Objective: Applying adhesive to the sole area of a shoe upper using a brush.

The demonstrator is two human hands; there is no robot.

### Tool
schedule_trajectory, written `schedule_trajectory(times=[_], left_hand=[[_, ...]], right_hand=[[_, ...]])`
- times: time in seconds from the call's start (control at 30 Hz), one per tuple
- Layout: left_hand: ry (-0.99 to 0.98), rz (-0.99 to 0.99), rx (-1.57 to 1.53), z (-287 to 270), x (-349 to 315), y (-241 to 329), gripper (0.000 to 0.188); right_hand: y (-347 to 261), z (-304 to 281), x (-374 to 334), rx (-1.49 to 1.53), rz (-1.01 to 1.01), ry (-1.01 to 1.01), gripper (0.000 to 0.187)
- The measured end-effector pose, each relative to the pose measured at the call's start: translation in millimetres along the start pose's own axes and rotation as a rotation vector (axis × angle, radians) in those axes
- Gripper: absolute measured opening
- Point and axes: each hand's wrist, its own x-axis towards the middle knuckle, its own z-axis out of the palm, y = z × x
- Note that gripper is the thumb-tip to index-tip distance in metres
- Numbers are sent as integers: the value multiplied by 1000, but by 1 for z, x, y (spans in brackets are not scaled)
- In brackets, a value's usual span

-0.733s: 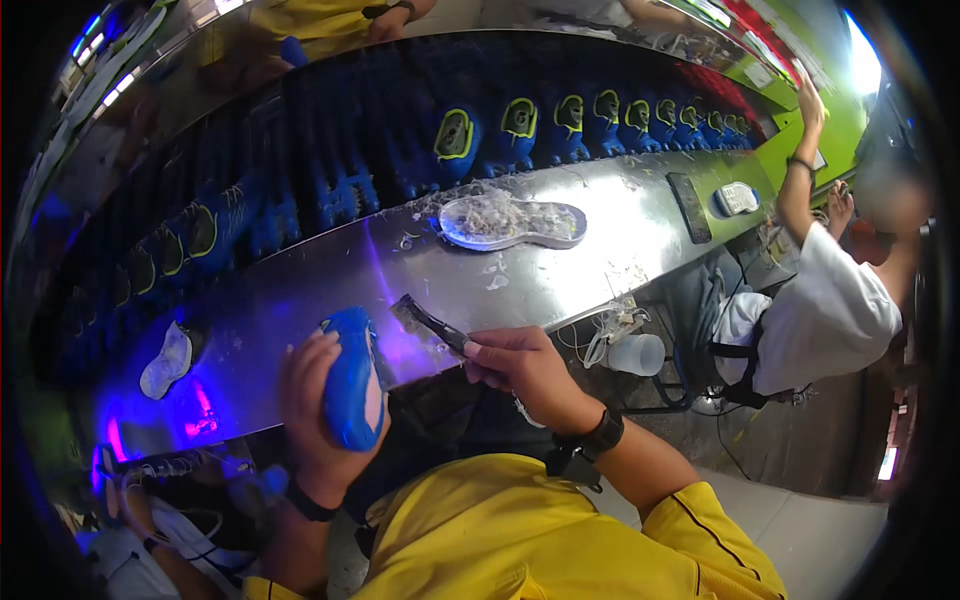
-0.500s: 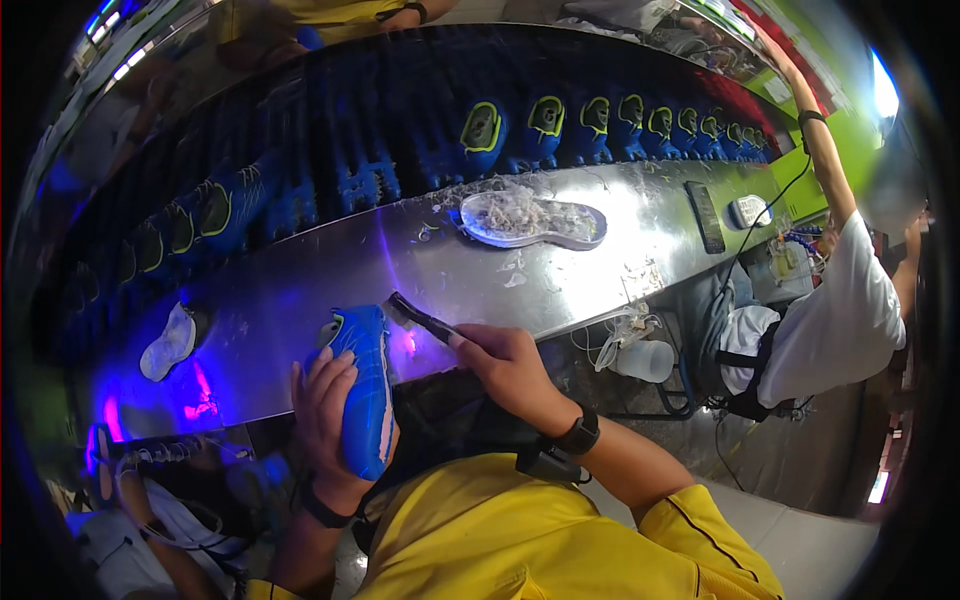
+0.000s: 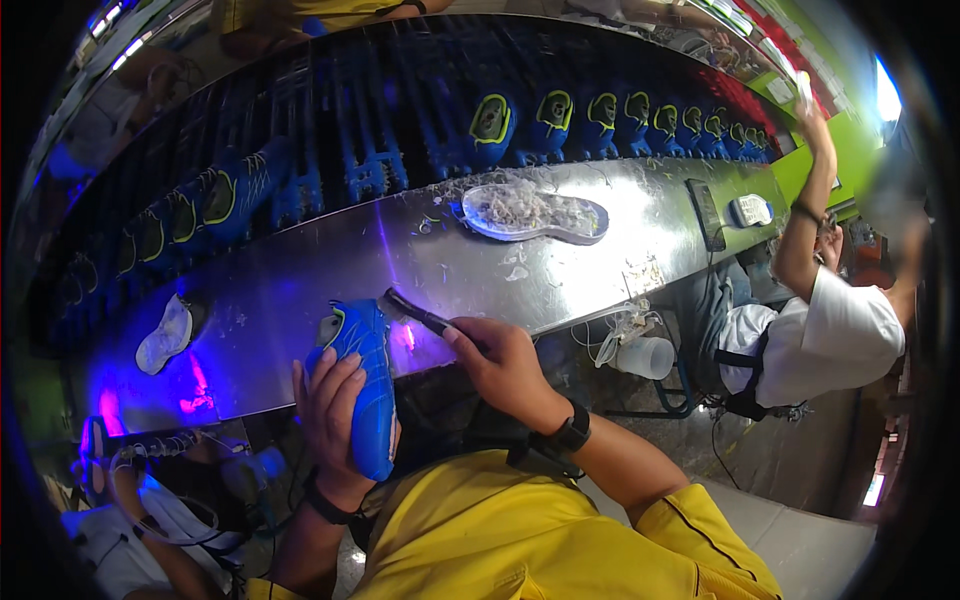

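The blue shoe (image 3: 362, 385) sits lower left of centre, gripped in my left hand (image 3: 332, 415). My right hand (image 3: 505, 365), centre frame, closes around a dark brush (image 3: 420, 318), its tip beside the shoe, over the metal table (image 3: 640, 215).

I see my own yellow shirt (image 3: 560, 530) with a thin dark piping line on its short right sleeve, bare forearms, and a black watch or band on each wrist (image 3: 570, 435).
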Motion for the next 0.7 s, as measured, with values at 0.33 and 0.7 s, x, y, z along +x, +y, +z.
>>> schedule_trajectory(times=[0.33, 0.7], left_hand=[[18, -17, -3, 8, -4, 2, 52], [-20, -44, 9, 9, -3, 11, 64]], right_hand=[[14, -5, -14, 118, 72, -217, 27], [-2, -27, -50, 410, 238, -360, 25]])
